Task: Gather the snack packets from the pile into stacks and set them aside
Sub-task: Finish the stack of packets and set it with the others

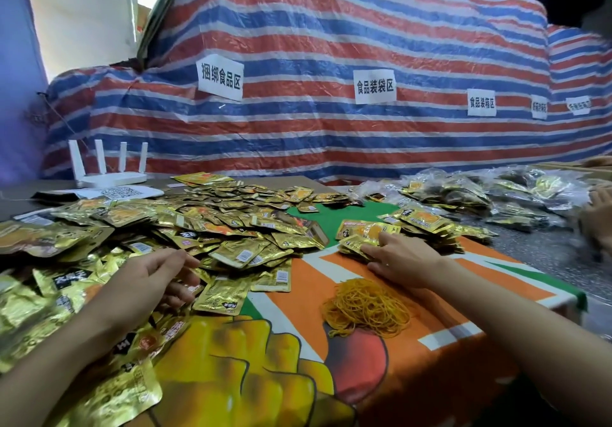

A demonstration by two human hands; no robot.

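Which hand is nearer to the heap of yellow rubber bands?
Right. The right hand rests on a small packet stack just beyond the rubber bands; the left hand is farther off to their left, at the edge of the packet pile.

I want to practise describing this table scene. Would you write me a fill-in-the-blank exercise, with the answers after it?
The router has ___ antennas.
The hand touching the small stack is the person's ___ one.
The big pile of packets lies to that stack's ___.
The tarp has red, white and ___ stripes.
Answers: four; right; left; blue.
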